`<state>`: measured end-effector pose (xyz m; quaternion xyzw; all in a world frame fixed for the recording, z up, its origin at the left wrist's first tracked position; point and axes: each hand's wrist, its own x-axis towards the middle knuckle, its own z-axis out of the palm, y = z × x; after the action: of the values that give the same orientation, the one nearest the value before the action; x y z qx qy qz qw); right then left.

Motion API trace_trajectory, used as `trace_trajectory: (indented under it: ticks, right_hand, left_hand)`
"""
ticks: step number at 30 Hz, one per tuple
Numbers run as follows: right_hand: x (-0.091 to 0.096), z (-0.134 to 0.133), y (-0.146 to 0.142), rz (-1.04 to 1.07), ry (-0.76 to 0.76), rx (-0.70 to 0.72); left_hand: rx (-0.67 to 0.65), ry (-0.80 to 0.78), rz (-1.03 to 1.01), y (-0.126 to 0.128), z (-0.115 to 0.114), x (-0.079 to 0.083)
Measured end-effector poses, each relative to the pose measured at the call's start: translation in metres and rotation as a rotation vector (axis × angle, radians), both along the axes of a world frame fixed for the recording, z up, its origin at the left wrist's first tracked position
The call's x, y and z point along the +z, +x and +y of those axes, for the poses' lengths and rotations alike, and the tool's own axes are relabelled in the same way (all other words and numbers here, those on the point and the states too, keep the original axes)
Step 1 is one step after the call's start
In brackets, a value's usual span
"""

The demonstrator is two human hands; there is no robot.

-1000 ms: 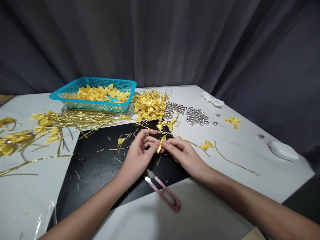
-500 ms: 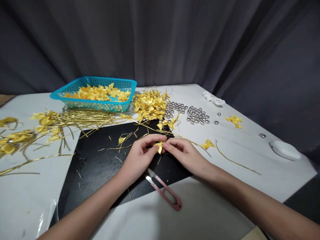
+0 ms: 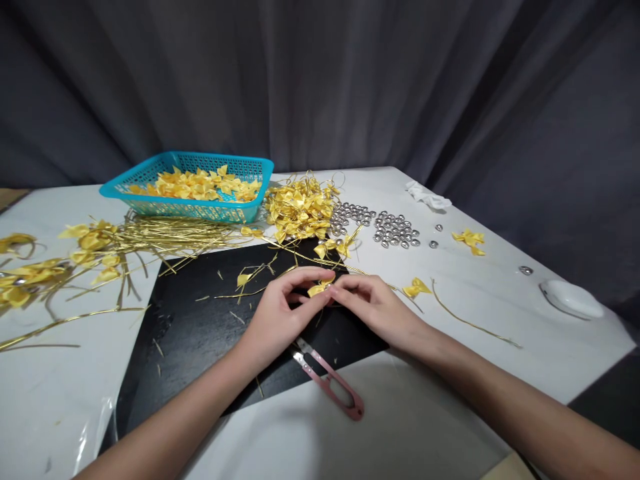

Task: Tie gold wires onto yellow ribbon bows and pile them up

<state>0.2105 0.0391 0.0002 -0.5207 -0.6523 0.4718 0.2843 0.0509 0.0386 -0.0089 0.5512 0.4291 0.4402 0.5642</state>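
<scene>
My left hand (image 3: 280,310) and my right hand (image 3: 373,303) meet over the black mat (image 3: 200,327), fingertips pinched together on one small yellow ribbon bow (image 3: 319,289). A thin gold wire seems to run from the bow under the fingers. Pink thread snips (image 3: 330,380) lie on the mat just below my left hand. A loose yellow bow (image 3: 415,288) and a gold wire strand (image 3: 470,323) lie to the right of my right hand.
A blue basket (image 3: 150,175) of yellow bows stands at the back left. Beside it are a heap of wired bows (image 3: 300,208), silver beads (image 3: 393,230), a bundle of gold wires (image 3: 170,235), a white dish (image 3: 573,300), a crumpled tissue (image 3: 427,197).
The bow between my fingers has turned from hanging upright to lying flatter and slightly higher. Both hands have stayed in place, with the fingers shifting on the bow.
</scene>
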Motion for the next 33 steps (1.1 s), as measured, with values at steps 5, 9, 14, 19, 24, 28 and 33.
trace_trajectory:
  ticks: [5, 9, 14, 19, 24, 28, 33]
  right_hand:
    - [0.002, 0.000, 0.000, -0.018, 0.006, 0.030]
    - [0.012, 0.007, 0.015, -0.166, 0.173, 0.144]
    - [0.027, 0.027, 0.045, -0.791, 0.533, 0.251]
    - [0.041, 0.045, 0.052, -0.901, 0.538, 0.110]
    - [0.041, 0.050, 0.036, -0.623, 0.387, 0.243]
    - [0.028, 0.049, 0.023, -0.383, 0.200, 0.502]
    - [0.014, 0.047, 0.018, -0.167, 0.095, 0.591]
  left_hand:
    - [-0.002, -0.013, -0.015, 0.000, 0.002, -0.003]
    - [0.001, -0.028, -0.043, -0.001, 0.002, -0.004]
    - [0.008, -0.011, -0.031, -0.003, 0.001, -0.002]
    - [0.003, -0.027, -0.045, -0.003, 0.001, 0.000]
    - [-0.061, -0.088, -0.081, -0.003, 0.001, -0.002]
    - [-0.127, -0.076, -0.086, -0.004, 0.002, -0.002]
    - [-0.165, -0.070, -0.098, -0.004, 0.002, -0.001]
